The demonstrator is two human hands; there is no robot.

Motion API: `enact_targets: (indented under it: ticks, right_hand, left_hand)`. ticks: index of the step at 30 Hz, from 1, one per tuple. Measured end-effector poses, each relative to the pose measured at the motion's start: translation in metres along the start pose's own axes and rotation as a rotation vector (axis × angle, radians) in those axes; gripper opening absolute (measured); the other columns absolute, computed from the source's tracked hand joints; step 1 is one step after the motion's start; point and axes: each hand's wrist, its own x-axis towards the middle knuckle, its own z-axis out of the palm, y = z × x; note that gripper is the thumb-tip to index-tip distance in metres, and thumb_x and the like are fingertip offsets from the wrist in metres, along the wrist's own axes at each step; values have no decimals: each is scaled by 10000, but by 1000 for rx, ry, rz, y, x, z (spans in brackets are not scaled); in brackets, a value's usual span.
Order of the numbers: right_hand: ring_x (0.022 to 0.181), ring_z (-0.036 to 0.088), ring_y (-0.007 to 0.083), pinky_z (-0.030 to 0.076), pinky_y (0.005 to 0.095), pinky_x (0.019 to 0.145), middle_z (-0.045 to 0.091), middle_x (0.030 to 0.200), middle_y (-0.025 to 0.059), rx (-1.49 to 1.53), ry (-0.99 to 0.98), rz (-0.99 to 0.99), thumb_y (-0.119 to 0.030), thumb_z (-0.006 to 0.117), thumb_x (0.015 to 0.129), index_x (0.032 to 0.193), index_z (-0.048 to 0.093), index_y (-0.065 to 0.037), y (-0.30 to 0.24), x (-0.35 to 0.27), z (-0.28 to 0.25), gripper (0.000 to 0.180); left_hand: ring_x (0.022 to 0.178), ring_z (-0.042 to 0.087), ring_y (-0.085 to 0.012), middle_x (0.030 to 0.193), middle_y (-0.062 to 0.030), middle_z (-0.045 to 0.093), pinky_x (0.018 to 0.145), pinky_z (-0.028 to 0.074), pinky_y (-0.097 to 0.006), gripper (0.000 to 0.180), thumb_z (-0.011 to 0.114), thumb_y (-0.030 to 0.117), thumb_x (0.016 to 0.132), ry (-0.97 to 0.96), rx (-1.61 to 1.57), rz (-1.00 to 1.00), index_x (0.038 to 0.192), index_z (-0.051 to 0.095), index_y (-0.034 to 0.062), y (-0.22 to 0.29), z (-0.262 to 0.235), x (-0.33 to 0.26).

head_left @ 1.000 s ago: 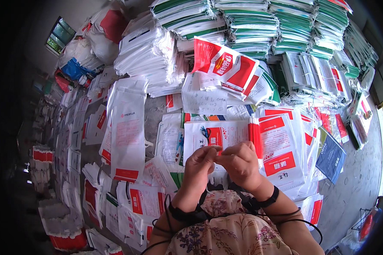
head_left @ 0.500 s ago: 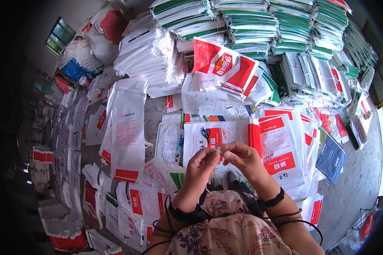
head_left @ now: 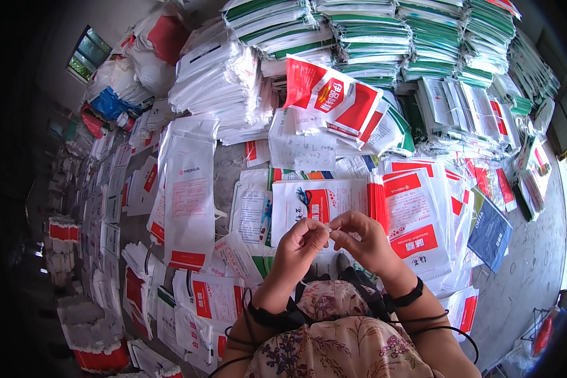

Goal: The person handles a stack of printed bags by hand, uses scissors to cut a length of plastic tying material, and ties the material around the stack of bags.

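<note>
My left hand [head_left: 303, 240] and my right hand [head_left: 362, 239] meet in front of my body, thumbs and fingertips pinched together. Between the fingertips is a tiny whitish thing, too small to name. Just beyond the hands lies a flat white-and-red woven bag [head_left: 290, 200] on a pile of bags. Scissors with blue handles [head_left: 304, 196] rest on that bag. A stack of white bags with red panels [head_left: 416, 217] lies to the right of my hands.
Tall stacks of folded white and green bags [head_left: 372, 47] stand at the back. A red-and-white bag [head_left: 331, 97] leans before them. Left are a long white bag [head_left: 189, 189] and many loose bags. A dark blue bag [head_left: 490, 234] lies on the grey floor [head_left: 523, 264] at right.
My right hand's fingers have shifted slightly, and the pinched fingertips have moved a little down and to the right. The bags around have not moved.
</note>
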Motion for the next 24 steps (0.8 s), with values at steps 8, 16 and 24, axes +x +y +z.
enact_targets:
  ticks: [8,16,24]
  right_hand:
    - [795,622,244,475,343,727,624,1062,104,-806,13,-800,-14,715,687,887,603,-32,-22,2,-7,229]
    - [797,612,259,484,367,715,602,967,96,-894,-199,-844,-56,679,657,846,568,-36,-20,7,-15,220]
    - [765,616,240,504,312,705,592,855,94,-351,-82,-422,56,637,738,856,565,-9,-3,10,-11,152]
  left_hand:
    - [630,449,-15,796,33,573,554,334,-163,173,619,223,963,-146,-395,-382,1019,617,58,2,-17,4]
    - [658,484,-24,791,45,571,570,372,-171,218,664,234,936,-247,-35,-368,1042,618,49,12,-15,10]
    - [654,628,-193,779,-69,634,575,489,-308,314,720,-20,801,61,761,617,1094,642,61,0,1,10]
